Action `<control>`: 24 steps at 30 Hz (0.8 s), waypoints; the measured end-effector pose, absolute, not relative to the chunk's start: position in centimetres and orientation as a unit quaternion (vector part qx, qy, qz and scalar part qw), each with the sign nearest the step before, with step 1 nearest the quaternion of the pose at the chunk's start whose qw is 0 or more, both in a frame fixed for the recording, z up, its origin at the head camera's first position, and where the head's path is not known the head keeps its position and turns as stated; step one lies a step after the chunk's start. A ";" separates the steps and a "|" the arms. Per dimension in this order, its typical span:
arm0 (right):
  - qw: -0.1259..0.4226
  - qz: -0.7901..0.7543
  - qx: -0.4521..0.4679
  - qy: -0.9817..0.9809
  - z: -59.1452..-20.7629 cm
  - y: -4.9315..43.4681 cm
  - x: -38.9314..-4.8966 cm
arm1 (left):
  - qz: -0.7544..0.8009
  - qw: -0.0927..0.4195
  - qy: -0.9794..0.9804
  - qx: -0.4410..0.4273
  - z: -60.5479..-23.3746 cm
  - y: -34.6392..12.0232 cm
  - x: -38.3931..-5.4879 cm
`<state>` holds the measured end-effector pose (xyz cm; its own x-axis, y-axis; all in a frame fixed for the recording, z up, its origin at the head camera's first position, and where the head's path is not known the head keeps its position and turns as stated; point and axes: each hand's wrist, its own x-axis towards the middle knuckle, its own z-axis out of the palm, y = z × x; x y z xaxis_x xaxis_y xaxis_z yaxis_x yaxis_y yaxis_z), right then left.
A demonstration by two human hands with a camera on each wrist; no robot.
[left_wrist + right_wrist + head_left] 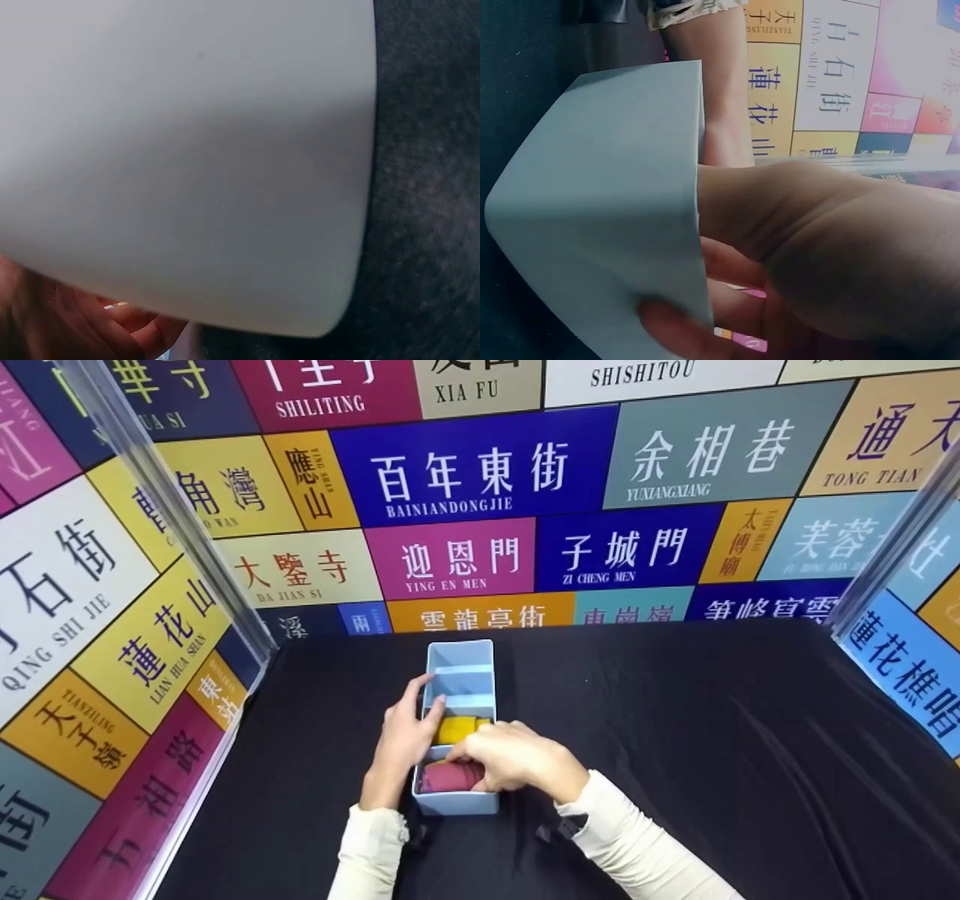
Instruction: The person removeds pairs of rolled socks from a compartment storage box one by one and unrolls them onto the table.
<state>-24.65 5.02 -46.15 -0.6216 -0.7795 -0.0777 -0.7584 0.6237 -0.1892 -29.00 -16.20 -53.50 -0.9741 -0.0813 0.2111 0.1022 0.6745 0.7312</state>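
Note:
A light blue divided storage box (459,805) stands lengthwise on the black cloth. Its nearest compartment contains a pinkish-red rolled cloth (444,778), and a yellow folded cloth (456,729) fills the one behind it. The two far compartments show bare floors. My left hand (400,736) holds the box's left wall, thumb and a finger at the rim. From the right, my right hand (523,755) reaches into the near compartment and pinches the pinkish-red cloth, partly covering it. In the right wrist view the thumb goes down inside the wall while a fingertip (676,328) lies against the outside.
Black cloth (675,750) covers the table, with wrinkles at the right. Panels printed with colourful place names (480,480) rise behind and at both sides. Clear upright edges (180,510) stand at the table's corners.

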 end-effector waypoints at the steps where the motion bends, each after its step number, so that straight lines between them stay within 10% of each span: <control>1: 0.074 -0.069 -0.431 0.897 -46.2 5.0 -24.7 | -0.403 0.114 -0.908 -0.005 -53.5 -16.2 -29.0; 24: 0.024 -0.129 -0.447 0.885 -46.1 6.6 -23.8 | -0.408 0.113 -0.906 -0.011 -53.5 -16.3 -29.0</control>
<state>-23.75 6.59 -46.07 -0.5990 -0.7974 0.0724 -0.7849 0.5669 -0.2500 -29.05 -16.29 -53.55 -0.9741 -0.0721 0.2145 0.1128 0.6670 0.7364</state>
